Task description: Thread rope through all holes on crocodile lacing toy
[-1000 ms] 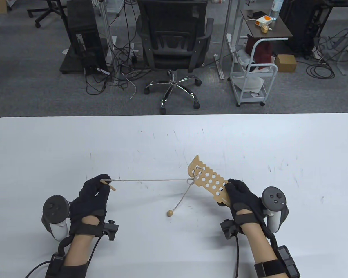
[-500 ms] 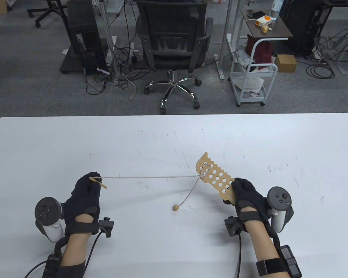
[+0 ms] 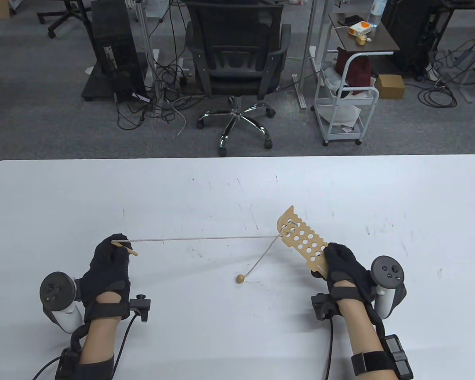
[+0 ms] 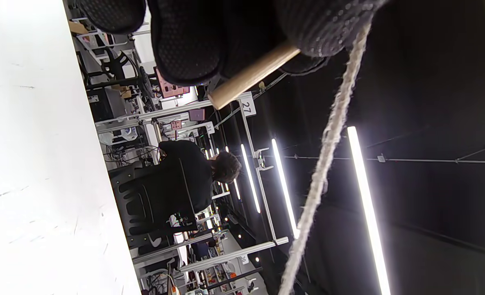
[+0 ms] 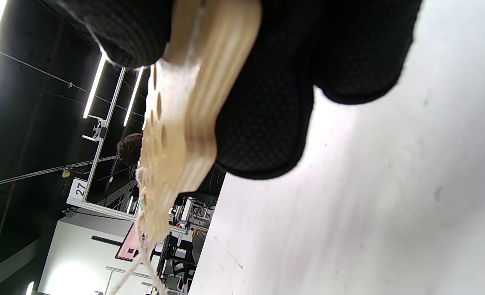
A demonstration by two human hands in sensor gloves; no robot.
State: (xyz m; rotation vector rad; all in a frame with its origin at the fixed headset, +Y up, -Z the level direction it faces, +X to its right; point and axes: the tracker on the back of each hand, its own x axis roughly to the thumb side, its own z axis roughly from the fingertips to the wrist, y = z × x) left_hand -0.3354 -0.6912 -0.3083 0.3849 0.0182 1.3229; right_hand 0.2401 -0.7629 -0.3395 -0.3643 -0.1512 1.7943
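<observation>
Both hands have drawn apart: left hand (image 3: 105, 263) pinches the wooden needle (image 3: 124, 248), pulling the rope (image 3: 206, 238) taut leftward; right hand (image 3: 342, 265) grips the crocodile board (image 3: 303, 241) at its near-right end. Best keep pulling steadily until the bead (image 3: 240, 279) seats, board held firm.

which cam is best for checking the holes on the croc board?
Table view: the crocodile board faces the camera, its rows of holes open to sight, rope laced at the far end. Right wrist view shows it edge-on, only a few holes foreshortened. Left wrist view misses it entirely.
</observation>
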